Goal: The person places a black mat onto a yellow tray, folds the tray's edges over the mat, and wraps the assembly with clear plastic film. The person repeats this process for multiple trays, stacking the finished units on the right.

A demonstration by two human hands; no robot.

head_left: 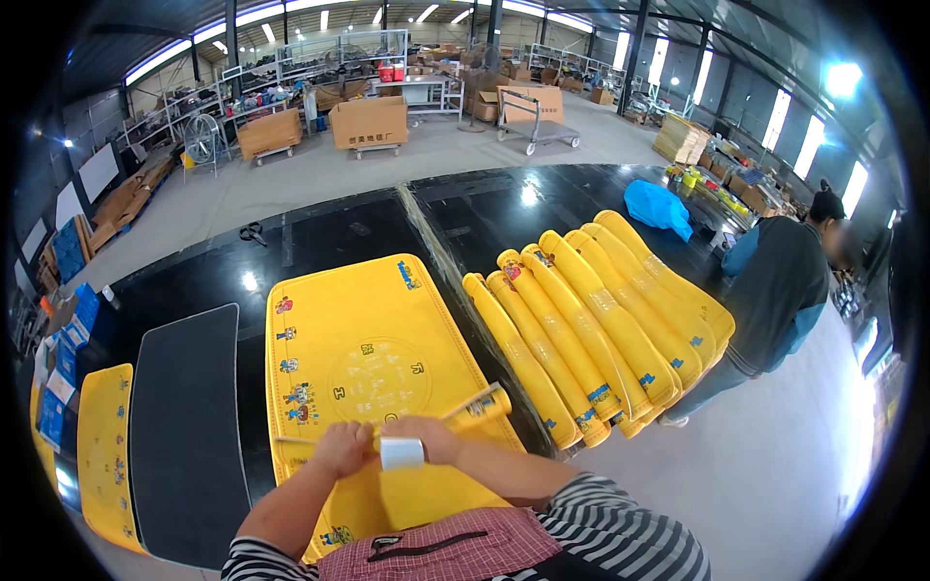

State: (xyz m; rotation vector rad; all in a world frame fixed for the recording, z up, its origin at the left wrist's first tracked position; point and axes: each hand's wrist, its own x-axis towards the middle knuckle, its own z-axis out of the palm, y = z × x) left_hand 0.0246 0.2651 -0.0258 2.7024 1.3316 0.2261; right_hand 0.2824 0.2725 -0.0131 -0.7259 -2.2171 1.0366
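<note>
Both my hands are closed around a partly rolled yellow printed mat point(481, 408), held low in front of me. My left hand point(347, 448) grips it left of the middle. My right hand point(429, 438) is beside it, with a small white strip point(401, 453) at its fingers; whether this is a label or tape I cannot tell. Under my hands lies a flat yellow mat point(358, 329) with cartoon figures along its left side. Part of the rolled mat is hidden behind my fingers.
Several rolled yellow mats point(581, 320) lie side by side on the black table point(339, 232). A dark mat point(189, 416) and another yellow mat point(105, 445) are at left. Scissors point(254, 233) and a blue plastic bag point(659, 207) rest farther back. A person point(780, 281) stands at right.
</note>
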